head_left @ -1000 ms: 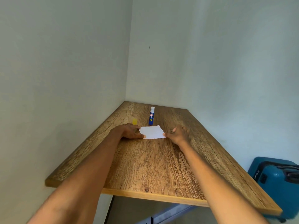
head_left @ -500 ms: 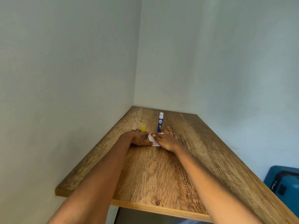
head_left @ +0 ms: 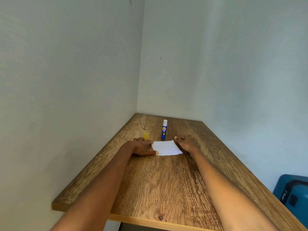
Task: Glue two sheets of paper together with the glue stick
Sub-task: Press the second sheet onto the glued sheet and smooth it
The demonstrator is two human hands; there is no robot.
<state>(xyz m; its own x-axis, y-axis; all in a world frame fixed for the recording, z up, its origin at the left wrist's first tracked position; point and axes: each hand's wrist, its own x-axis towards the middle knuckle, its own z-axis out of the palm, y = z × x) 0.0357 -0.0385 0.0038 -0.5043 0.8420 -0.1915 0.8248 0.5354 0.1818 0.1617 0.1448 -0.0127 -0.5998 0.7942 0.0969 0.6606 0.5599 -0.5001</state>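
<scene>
1. Where the long wood-grain counter (head_left: 166,189) runs into the corner of the pale walls, a small translucent yellow cap (head_left: 146,135) stands nearest the left wall, just beyond my left fingers.
2. My left hand (head_left: 141,147) lies flat on the counter with its fingers straight and relaxed. The thumb tip and fingertips touch the left edge of the white rectangular paper (head_left: 166,148), holding nothing.
3. That paper lies flat on the wood between my two hands. I see a single white shape and cannot tell whether it is one sheet or two stacked.
4. Just behind the paper's far edge stands the blue glue stick with a white tip and a red-and-white label (head_left: 164,129), upright and uncapped, apart from both hands.
5. My right hand (head_left: 186,144) rests on the counter beside the paper's right edge, fingers loosely spread and pointing away from me. Whether it touches the paper I cannot tell.
6. At the far right, below the counter's edge, part of a teal hard-shell suitcase (head_left: 293,194) shows.
</scene>
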